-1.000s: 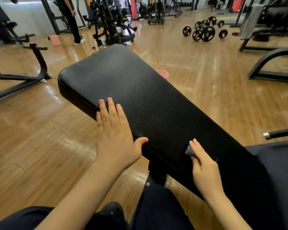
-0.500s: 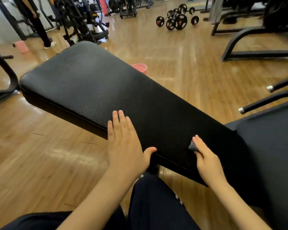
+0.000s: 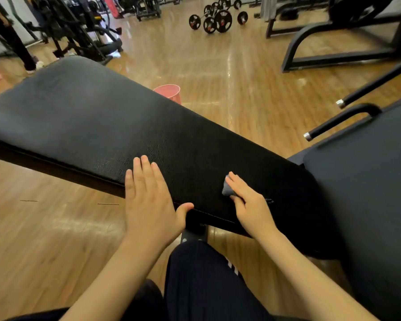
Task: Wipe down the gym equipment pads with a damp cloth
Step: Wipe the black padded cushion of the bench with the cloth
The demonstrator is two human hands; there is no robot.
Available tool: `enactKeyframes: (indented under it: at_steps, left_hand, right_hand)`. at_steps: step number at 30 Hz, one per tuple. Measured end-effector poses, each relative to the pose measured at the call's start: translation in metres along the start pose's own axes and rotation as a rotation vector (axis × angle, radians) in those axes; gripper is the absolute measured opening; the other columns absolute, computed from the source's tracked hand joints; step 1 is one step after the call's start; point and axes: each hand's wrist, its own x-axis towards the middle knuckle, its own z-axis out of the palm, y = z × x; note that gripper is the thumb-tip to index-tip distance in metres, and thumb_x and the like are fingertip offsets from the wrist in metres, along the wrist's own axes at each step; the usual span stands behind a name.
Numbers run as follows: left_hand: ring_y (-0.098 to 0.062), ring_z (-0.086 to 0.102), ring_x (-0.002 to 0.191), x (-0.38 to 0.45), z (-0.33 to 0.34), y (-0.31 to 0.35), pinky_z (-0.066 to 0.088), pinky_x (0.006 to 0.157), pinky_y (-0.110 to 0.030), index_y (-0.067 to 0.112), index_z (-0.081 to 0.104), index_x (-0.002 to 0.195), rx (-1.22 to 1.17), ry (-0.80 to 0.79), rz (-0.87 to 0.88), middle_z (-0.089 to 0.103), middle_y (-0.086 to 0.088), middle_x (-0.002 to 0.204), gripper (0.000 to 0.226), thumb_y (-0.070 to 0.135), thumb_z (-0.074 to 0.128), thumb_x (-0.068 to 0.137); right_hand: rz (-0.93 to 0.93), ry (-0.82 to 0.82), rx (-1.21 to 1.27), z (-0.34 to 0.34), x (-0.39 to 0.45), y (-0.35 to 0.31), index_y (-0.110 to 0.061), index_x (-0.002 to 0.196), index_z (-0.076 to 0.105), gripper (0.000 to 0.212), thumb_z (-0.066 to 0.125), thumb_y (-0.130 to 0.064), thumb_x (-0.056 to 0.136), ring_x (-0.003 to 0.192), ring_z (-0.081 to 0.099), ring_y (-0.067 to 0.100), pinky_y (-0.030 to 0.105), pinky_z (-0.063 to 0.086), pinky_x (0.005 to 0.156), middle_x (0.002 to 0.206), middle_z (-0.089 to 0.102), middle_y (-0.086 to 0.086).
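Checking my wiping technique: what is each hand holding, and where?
The right hand presses a grey cloth onto the bench pad; only its left corner shows past the fingers. The left hand holds nothing, resting flat on the pad's near edge.

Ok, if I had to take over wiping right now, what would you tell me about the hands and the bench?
Left hand: flat, fingers straight, resting on the near edge of the long black bench pad, steadying it.
Right hand: pressing a small grey cloth onto the same pad, near the end beside the seat pad. Only a corner of the cloth shows from under the fingers.
Done: I cannot tell which parts are already wiped; the pad shows no clear wet marks.
Left: wipe along the pad toward its far end, then probably the seat pad.
A pink bucket stands on the floor behind the bench.
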Motion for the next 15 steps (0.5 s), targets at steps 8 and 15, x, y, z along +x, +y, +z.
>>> enactKeyframes:
  at_steps: [8,15]
  left_hand:
    - [-0.049,0.029,0.136,0.0,0.008,-0.002,0.011,0.111,-0.051,-0.018,0.036,0.135,-0.005,0.015,-0.003,0.033,-0.038,0.142,0.11,0.06,0.071,0.066]
    - [-0.05,0.029,0.135,-0.001,0.008,-0.003,0.013,0.11,-0.052,-0.019,0.036,0.135,-0.011,0.042,-0.003,0.033,-0.039,0.141,0.107,0.059,0.07,0.068]
  right_hand:
    - [0.575,0.257,-0.108,-0.079,-0.064,0.118,-0.007,0.129,0.054,0.038,0.049,0.001,0.092,0.132,0.039,0.022,0.032,0.028,0.11,0.139,0.047,0.007]
    - [0.405,0.238,-0.013,-0.047,-0.022,0.068,-0.012,0.135,0.047,0.039,0.046,-0.009,0.096,0.132,0.039,0.018,0.028,0.029,0.107,0.142,0.045,0.002]
